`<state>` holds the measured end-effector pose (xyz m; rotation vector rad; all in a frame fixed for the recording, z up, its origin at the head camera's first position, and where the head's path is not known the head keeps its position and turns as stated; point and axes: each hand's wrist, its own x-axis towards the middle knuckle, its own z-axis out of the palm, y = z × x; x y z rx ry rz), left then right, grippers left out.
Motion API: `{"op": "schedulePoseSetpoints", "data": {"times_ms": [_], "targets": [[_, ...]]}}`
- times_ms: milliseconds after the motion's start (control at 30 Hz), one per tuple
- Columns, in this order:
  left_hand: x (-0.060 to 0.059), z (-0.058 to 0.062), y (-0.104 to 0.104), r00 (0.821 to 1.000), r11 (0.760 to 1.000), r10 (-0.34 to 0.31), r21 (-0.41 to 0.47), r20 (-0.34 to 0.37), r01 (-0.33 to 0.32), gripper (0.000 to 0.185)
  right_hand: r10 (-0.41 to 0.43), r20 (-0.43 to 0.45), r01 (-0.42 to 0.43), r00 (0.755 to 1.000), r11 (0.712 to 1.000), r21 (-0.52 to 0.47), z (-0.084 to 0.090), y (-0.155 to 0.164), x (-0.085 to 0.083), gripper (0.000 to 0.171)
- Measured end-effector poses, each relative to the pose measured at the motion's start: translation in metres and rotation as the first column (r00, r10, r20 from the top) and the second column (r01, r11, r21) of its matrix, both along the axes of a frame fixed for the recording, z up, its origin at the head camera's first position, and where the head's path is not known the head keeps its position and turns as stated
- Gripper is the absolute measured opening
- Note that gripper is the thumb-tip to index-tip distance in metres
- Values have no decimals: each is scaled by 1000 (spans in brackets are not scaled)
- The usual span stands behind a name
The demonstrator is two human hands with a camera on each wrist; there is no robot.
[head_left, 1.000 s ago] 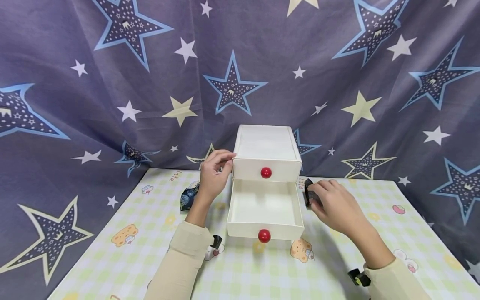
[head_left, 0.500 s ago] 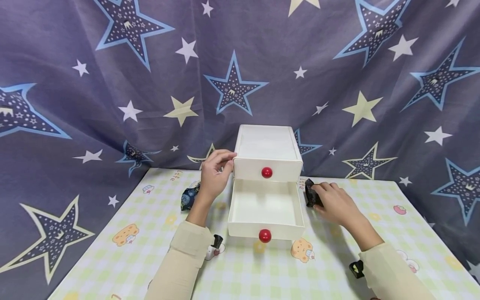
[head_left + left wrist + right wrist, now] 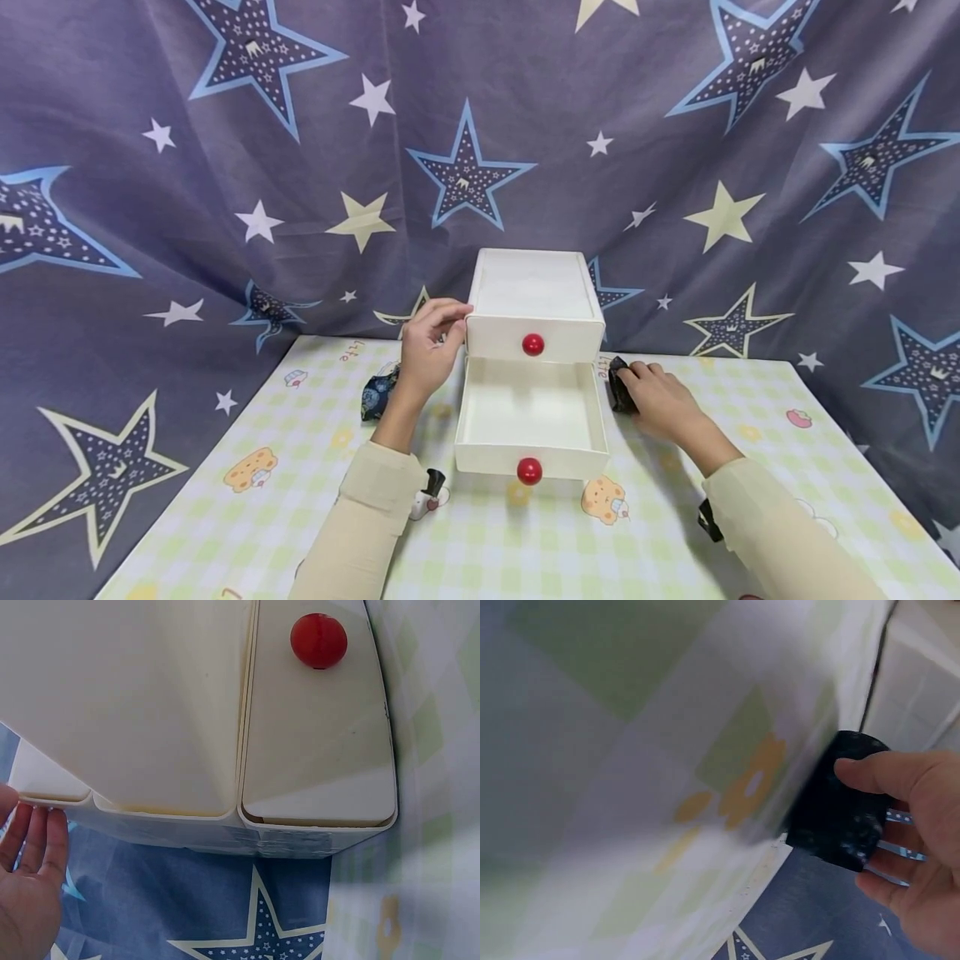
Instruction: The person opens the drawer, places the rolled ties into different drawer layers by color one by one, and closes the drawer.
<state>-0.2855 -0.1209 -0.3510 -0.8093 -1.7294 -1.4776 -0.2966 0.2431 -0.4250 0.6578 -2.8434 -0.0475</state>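
A white drawer cabinet (image 3: 534, 283) stands at the back of the table, its middle drawer (image 3: 531, 408) pulled out with nothing in it. My left hand (image 3: 427, 354) touches the cabinet's upper left side. In the left wrist view the fingertips (image 3: 55, 819) lie against that side wall. To the right of the cabinet, my right hand (image 3: 660, 402) pinches a dark, flat, cloth-like piece (image 3: 847, 802) with faint pale flecks. Its thumb lies over the near face, the other fingers behind. The piece is low at the tabletop; its kind cannot be told.
A dark blue flower-patterned cloth item (image 3: 377, 395) lies left of the cabinet, partly behind the left wrist. A lower drawer with a red knob (image 3: 319, 640) is closed. Behind the checked table (image 3: 300, 500) hangs a star-patterned curtain (image 3: 300, 250).
My right hand and forearm have shifted a little left, and the fingers have closed further over the dark piece. The left hand, cabinet and drawers have stayed in place.
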Motion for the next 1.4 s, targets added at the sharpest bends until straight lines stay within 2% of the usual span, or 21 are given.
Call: {"op": "schedulePoseSetpoints", "data": {"times_ms": [267,567,800,1167,1233,1367,1400], "targets": [[1,1,1,1000,1000,1,1,2,-1,19,6,-12,-6,1000,999,34,-6,-2,-15,53],[0,1,0,1000,1000,0,7,6,0,20,-11,-6,12,1000,993,115,-9,-2,-32,51],[0,1,0,1000,1000,-1,9,10,1,19,-27,1,27,1000,992,125,-10,-3,-38,49],[0,1,0,1000,1000,12,0,15,-12,20,-46,21,43,999,992,119,-13,-2,-43,57],[-1,-1,0,1000,1000,11,3,24,-11,20,-53,24,49,998,991,126,-14,-2,-45,59],[-15,-13,-3,1000,1000,10,12,25,-10,20,-58,24,55,998,989,136,-15,0,-45,61],[-15,-13,-3,999,1000,10,13,32,-10,20,-58,23,54,998,989,138,-15,1,-45,60]]}}
